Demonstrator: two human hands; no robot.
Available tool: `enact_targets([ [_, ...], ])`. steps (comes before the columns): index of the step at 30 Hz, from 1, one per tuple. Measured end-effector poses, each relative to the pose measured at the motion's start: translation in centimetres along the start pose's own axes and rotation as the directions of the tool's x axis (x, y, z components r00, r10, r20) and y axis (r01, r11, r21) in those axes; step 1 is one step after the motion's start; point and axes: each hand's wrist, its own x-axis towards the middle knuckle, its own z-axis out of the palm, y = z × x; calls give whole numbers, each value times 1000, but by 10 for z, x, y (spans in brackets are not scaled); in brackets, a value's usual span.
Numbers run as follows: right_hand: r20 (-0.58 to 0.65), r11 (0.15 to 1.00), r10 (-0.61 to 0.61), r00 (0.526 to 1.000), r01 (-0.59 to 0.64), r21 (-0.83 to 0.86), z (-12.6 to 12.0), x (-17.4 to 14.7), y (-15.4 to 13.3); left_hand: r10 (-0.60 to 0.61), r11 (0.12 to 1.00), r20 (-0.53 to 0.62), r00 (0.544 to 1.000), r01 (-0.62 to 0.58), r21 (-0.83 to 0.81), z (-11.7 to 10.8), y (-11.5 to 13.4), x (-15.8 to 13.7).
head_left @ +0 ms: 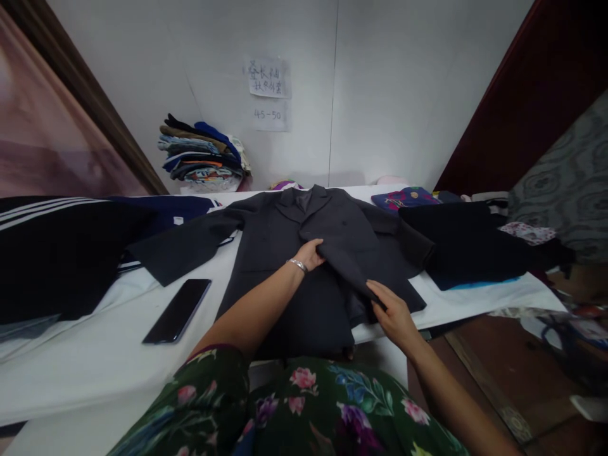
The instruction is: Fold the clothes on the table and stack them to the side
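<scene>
A dark grey suit jacket (280, 253) lies front up on the white-covered table, collar towards the wall and both sleeves spread sideways. With a silver bracelet at the wrist, my left hand (311, 254) pinches the edge of the jacket's front panel near its middle. Lower down and to the right, my right hand (390, 311) grips the same panel's edge close to the hem. Between the two hands the panel is lifted a little, and some lining shows under it. The fingertips beneath the cloth are hidden.
A phone (177, 311) lies left of the jacket. Black clothing with white stripes (57, 253) covers the table's left side. Folded black clothes (468, 240) sit at right. A tall stack of folded clothes (204, 152) stands against the wall, beside handwritten paper signs (270, 79).
</scene>
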Motion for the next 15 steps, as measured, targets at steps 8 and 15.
enact_targets([
  [8,311,902,-424,851,365,231,0,13,-49,61,997,-109,992,-65,-36,-40,14,-8],
  [15,156,940,-163,974,105,325,9,-6,-31,66,987,-176,982,-37,159,-68,-14,-15],
])
